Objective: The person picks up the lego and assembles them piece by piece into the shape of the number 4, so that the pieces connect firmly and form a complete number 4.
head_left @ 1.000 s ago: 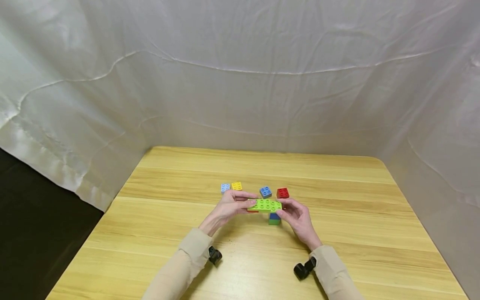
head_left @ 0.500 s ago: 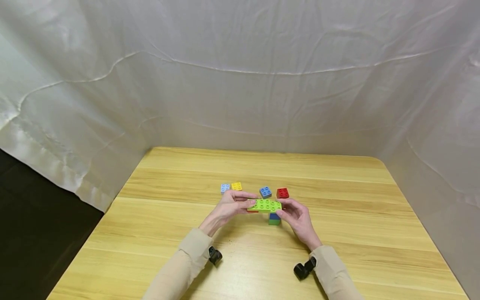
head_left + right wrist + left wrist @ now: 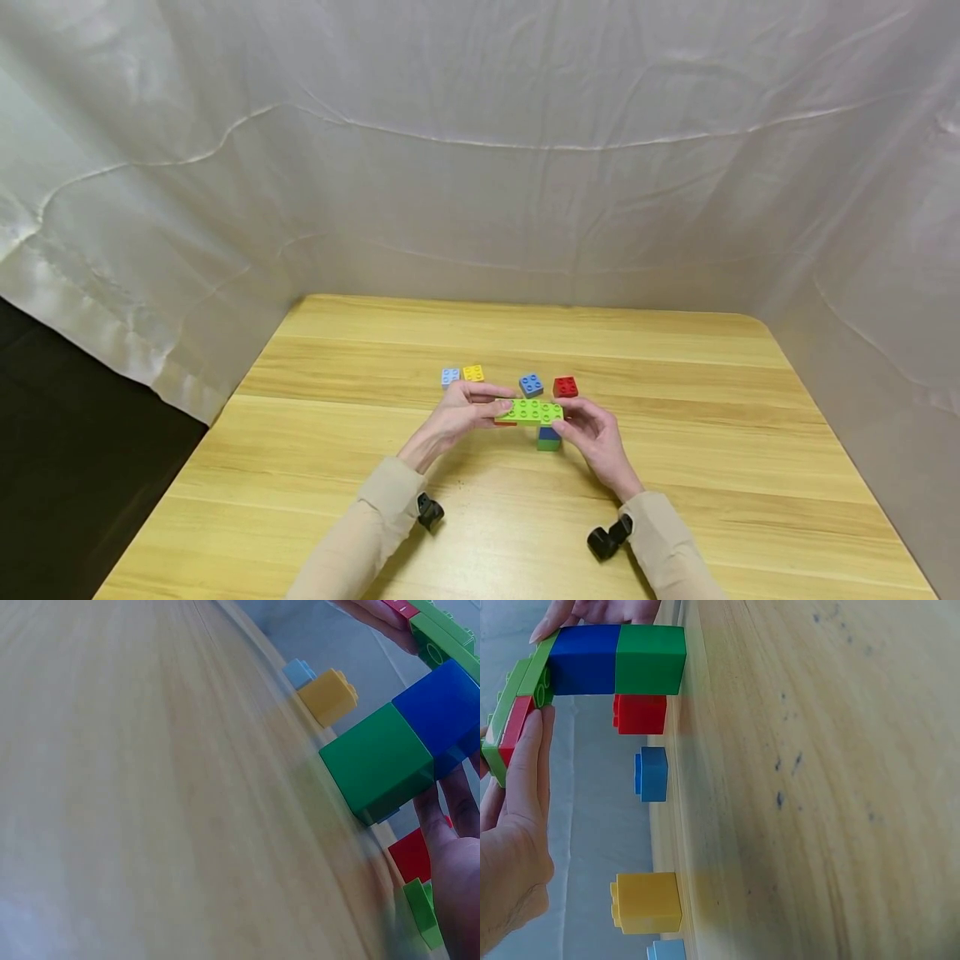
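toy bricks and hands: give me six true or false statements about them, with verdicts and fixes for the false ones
1. The left hand grips the lime green pieces. True.
2. The dark blue brick is underneath the green brick. False: the dark blue brick is on top.
3. In the head view, the yellow brick is between the light blue brick and the mid-blue brick. True.
4. There, the red brick is left of the mid-blue brick. False: the red brick is to its right.
5. A thin red piece shows under the lime green pieces. True.
6. The right hand is holding nothing. False: it pinches the right end of the lime green pieces.
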Tool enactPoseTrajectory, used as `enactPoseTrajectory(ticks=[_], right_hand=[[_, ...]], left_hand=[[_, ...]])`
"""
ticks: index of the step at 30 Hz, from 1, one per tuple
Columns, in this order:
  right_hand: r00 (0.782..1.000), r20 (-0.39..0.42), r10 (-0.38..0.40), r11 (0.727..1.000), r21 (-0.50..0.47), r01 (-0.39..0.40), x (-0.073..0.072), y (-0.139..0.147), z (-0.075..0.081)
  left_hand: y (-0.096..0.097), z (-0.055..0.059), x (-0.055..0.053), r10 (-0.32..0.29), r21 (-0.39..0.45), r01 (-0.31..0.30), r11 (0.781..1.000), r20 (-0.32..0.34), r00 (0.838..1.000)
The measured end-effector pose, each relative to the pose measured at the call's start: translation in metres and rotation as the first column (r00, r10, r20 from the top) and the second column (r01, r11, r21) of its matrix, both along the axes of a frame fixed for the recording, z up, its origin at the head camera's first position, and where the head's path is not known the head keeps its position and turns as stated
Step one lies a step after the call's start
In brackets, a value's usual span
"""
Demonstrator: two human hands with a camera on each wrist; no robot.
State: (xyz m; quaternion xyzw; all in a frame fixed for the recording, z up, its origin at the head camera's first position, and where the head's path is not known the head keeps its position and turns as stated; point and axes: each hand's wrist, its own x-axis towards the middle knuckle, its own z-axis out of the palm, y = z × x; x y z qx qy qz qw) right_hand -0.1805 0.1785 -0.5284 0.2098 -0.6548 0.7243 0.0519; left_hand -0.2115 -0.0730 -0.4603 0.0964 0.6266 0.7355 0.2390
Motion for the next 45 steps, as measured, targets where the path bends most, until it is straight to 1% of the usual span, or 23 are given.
enactPoseTrajectory(ticks=[11,14,18,19,21,22,24,26,28,30,33,35,39,41,45], right_hand=[[1.000,0.001,0.004,1.000,-0.011,-0.004,0.001,-0.001,0.001],[1.000,0.002,0.002,1.000,-0.013,-0.002,0.002,-0.001,0.002],[1.000,-0.001,-0.008,1.000,-0.011,0.008,0.002,-0.001,0.001],[1.000,-0.001,-0.010,1.000,-0.010,0.010,0.002,-0.001,0.001],[1.000,-0.002,-0.012,1.000,-0.007,0.012,0.002,-0.001,0.001],[1.000,-0.003,-0.012,1.000,-0.006,0.012,0.002,-0.001,0.001],[1.000,-0.003,-0.012,1.000,-0.003,0.012,0.002,-0.001,0.001],[1.000,0.001,-0.012,1.000,0.002,0.012,0.002,-0.001,0.002],[1.000,0.009,-0.013,1.000,0.010,0.013,0.003,-0.001,0.003],[1.000,0.019,-0.015,1.000,0.023,0.014,0.003,0.000,0.004],[0.999,0.037,-0.012,0.999,0.049,0.010,0.004,0.001,0.007],[0.999,0.046,-0.005,0.998,0.066,0.002,0.006,0.003,0.008],[0.998,0.069,0.003,0.996,0.086,-0.009,0.007,0.016,0.009],[0.996,0.085,-0.017,0.996,0.085,0.010,0.008,0.026,0.010],[0.988,0.098,-0.119,0.989,0.094,0.110,0.004,0.051,0.009]], left_hand=[[-0.001,0.001,0.001,-0.010,-0.001,0.010,1.000,-0.007,1.000],[-0.001,0.002,0.002,-0.030,-0.022,0.030,0.999,-0.035,0.999],[0.000,0.002,0.004,-0.070,-0.095,0.059,0.994,-0.118,0.991],[0.001,0.001,0.004,-0.083,-0.116,0.066,0.991,-0.143,0.986],[0.002,0.001,0.006,-0.111,-0.169,0.075,0.983,-0.212,0.971],[0.003,0.001,0.006,-0.125,-0.198,0.076,0.977,-0.249,0.961],[0.005,0.000,0.008,-0.154,-0.251,0.073,0.965,-0.320,0.935],[0.007,0.001,0.009,-0.173,-0.310,0.050,0.950,-0.386,0.906],[0.009,0.001,0.010,-0.177,-0.352,0.019,0.936,-0.424,0.888],[0.011,0.001,0.011,-0.172,-0.375,-0.008,0.927,-0.443,0.880],[0.012,0.002,0.012,-0.159,-0.399,-0.041,0.916,-0.455,0.876],[0.012,0.002,0.012,-0.158,-0.414,-0.055,0.909,-0.463,0.872],[0.013,0.001,0.012,-0.168,-0.444,-0.077,0.893,-0.486,0.858],[0.013,0.001,0.012,-0.172,-0.447,-0.082,0.891,-0.499,0.849],[0.013,0.000,0.012,-0.172,-0.440,-0.089,0.894,-0.518,0.838]])
